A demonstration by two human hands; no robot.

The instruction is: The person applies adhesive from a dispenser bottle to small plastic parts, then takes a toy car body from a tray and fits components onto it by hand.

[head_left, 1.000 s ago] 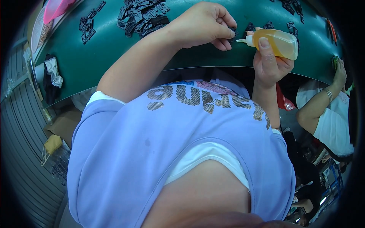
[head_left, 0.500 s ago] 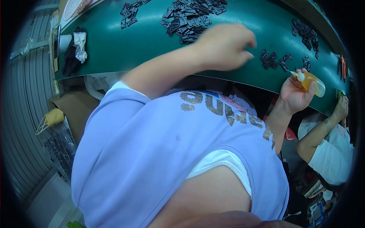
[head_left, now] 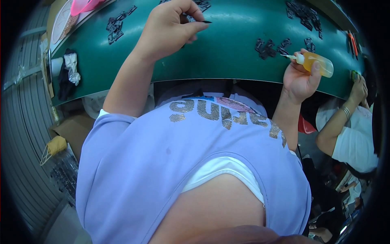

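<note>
- The green desk (head_left: 227,67) spread across the upper part of the view, its near edge bowed by the lens, with the wearer's lavender shirt (head_left: 162,171) below it.
- A co-worker (head_left: 353,142) in white was at the right, one hand beside a small green thing (head_left: 354,75) at the desk's edge.
- A brown box (head_left: 73,132) stood below the desk at the left.
- The left hand (head_left: 168,32) was raised over the desk's upper middle, its grip pinched, thumb and forefinger together on a small black piece.
- The right hand (head_left: 301,79) was at the desk's near edge, right of centre, its grip wrapped around the bottle.
- A black and white cloth (head_left: 72,71) lay bunched at the desk's left end.
- The bottle (head_left: 319,65), see-through with amber liquid, was tilted, its nozzle pointing left at the small clusters; whether the tip touched a piece could not be told.
- Black pieces lay in a heap (head_left: 304,15) at the upper right, a pile (head_left: 115,28) at the upper left, and small clusters (head_left: 266,49) near the nozzle; more showed partly behind the left hand.
- A red-handled tool (head_left: 352,44) lay near the right end.
- The held piece (head_left: 207,22) poked out past the left fingertips, above the desk.
</note>
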